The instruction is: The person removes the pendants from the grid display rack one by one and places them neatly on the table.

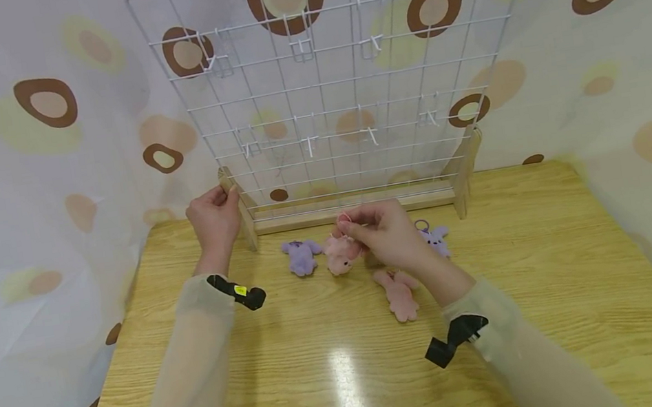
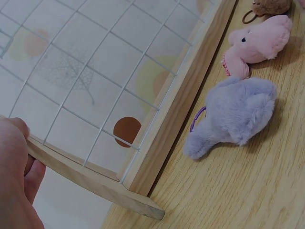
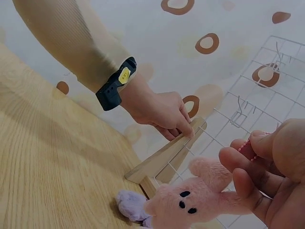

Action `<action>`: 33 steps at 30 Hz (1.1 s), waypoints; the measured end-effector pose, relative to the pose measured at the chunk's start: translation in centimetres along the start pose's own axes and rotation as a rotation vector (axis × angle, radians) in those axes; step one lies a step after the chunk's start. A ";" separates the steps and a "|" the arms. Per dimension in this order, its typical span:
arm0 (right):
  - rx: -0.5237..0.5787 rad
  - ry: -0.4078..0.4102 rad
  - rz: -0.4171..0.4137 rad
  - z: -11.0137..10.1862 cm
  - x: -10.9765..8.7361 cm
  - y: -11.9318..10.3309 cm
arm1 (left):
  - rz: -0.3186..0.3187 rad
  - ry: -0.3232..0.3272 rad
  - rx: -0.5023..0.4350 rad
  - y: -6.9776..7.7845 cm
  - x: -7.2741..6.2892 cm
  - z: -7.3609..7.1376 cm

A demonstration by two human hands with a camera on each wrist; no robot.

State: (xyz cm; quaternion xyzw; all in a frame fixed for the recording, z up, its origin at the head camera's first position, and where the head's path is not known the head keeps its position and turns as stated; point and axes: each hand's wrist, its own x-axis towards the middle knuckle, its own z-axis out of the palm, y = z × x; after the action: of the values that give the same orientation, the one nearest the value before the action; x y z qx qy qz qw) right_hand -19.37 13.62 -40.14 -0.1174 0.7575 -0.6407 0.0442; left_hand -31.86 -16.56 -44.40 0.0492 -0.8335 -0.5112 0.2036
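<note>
My left hand (image 1: 216, 222) grips the upper end of the wooden side support (image 2: 95, 179) of a white wire grid rack. At the rack's base, my right hand (image 1: 389, 233) pinches the pink beaded loop (image 3: 247, 149) of a pink plush keychain (image 3: 190, 202). The plush hangs below my fingers, its dark eyes and nose showing in the right wrist view. A purple plush keychain (image 1: 302, 257) lies just left of it. Nearer me lies another pink plush keychain (image 1: 400, 295). A second purple plush (image 1: 434, 242) is partly hidden behind my right hand.
The wire grid (image 1: 340, 80) leans back on its wooden stand, with several white hooks (image 1: 371, 136) in two rows. Part of a brown plush (image 2: 271, 6) shows in the left wrist view. Spotted sheeting (image 1: 618, 100) encloses the wooden table (image 1: 535, 313).
</note>
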 end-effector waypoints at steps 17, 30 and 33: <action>0.059 0.037 -0.002 -0.5 -1.7 0.9 | 0.012 0.011 0.018 0.1 -0.3 0.0; 0.030 0.065 0.009 0.4 -2.9 1.8 | -0.003 0.004 0.013 0.0 -0.1 0.0; 0.041 0.051 0.017 0.6 -3.2 2.0 | 0.007 0.007 0.016 -0.1 -0.1 0.0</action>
State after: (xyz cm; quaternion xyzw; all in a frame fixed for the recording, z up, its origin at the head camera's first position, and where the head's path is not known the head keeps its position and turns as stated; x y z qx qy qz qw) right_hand -16.34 14.08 -42.44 -0.0937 0.7461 -0.6584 0.0329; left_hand -31.78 -16.56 -44.49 0.0494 -0.8371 -0.5036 0.2079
